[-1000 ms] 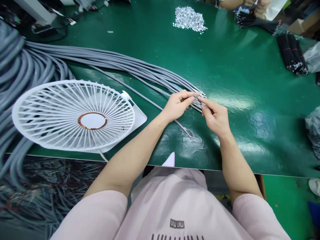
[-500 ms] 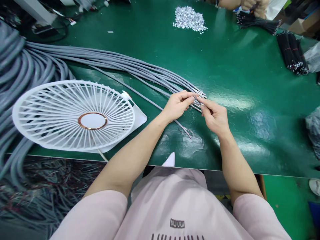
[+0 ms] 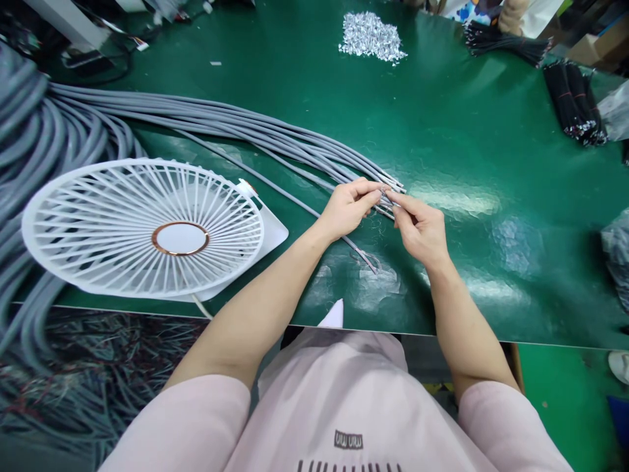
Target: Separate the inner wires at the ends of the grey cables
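Observation:
A bundle of grey cables [image 3: 275, 134] runs across the green table from the left and ends under my fingers. My left hand [image 3: 350, 206] pinches the end of one cable between thumb and forefinger. Close beside it, my right hand [image 3: 420, 226] also pinches at that end, where thin wires show between the fingertips. The exact wires held are too small to make out. Stripped pale cable ends [image 3: 396, 183] lie just behind the hands. One separate grey cable [image 3: 289, 196] passes under my left wrist, its frayed end on the table nearer to me.
A white fan [image 3: 181, 237] stands at the left, near the table's front edge. Thick grey cable coils [image 3: 29, 164] lie behind it. Small silvery pieces [image 3: 371, 36] form a pile at the back. Black wire bundles [image 3: 574, 101] lie at the far right, near another person's arm.
My right hand has shifted very slightly left, while my left hand keeps its place at the cable end. At the back right, the other person's hand has moved away from the black wires.

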A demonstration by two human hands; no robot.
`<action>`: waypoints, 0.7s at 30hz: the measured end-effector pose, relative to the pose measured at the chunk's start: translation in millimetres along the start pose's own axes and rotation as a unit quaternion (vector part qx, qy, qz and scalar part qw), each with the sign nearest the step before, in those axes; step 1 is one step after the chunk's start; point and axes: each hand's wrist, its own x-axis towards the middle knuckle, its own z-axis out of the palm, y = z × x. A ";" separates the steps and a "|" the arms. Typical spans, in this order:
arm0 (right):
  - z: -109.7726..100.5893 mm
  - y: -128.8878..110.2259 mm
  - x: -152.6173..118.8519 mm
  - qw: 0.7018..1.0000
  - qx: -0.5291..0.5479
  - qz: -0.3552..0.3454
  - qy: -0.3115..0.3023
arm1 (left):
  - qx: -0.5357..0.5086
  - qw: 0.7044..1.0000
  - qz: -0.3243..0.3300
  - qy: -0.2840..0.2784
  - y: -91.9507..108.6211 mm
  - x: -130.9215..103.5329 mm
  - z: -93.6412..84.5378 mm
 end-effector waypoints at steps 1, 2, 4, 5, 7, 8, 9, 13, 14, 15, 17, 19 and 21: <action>1.2 -1.1 0.0 1.000 0.004 0.003 0.003 | 0.002 1.000 0.000 -0.002 0.2 -0.1 0.1; 2.4 -2.1 0.2 1.000 0.009 0.008 0.007 | 0.007 1.000 0.000 -0.006 0.3 -0.3 0.3; 4.5 -3.4 0.9 0.999 0.023 0.022 0.015 | 0.023 1.000 0.004 -0.016 -0.3 -0.7 1.1; 4.9 -3.4 1.6 0.999 0.034 0.030 0.022 | 0.030 0.999 0.007 -0.020 -1.1 -0.9 1.5; 3.6 -1.9 3.4 0.996 0.060 0.045 0.044 | 0.032 0.999 0.004 -0.020 -3.2 -1.2 2.6; 1.8 -0.6 4.4 0.995 0.071 0.050 0.057 | 0.027 0.999 -0.003 -0.018 -4.4 -1.2 3.0; -0.4 0.7 5.3 0.993 0.078 0.053 0.069 | 0.018 1.000 -0.013 -0.016 -5.5 -1.1 3.3; -9.2 2.5 6.5 0.994 0.079 0.050 0.063 | -0.023 0.999 -0.040 -0.021 -7.3 -0.2 3.1; -10.0 1.9 6.0 0.995 0.073 0.048 0.050 | -0.032 0.999 -0.038 -0.021 -7.1 0.1 2.7; -10.3 1.2 5.4 0.996 0.064 0.045 0.037 | -0.040 0.998 -0.034 -0.020 -6.8 0.4 2.2; -9.7 0.2 3.9 0.999 0.031 0.037 0.017 | -0.050 0.998 -0.026 -0.020 -6.1 0.8 1.2; -8.9 0.8 2.5 0.999 -0.010 0.030 0.006 | -0.051 0.998 -0.017 -0.026 -5.9 0.8 0.3; -8.1 2.7 1.4 0.999 -0.043 0.024 -0.004 | -0.045 0.998 -0.010 -0.037 -6.1 0.5 -0.3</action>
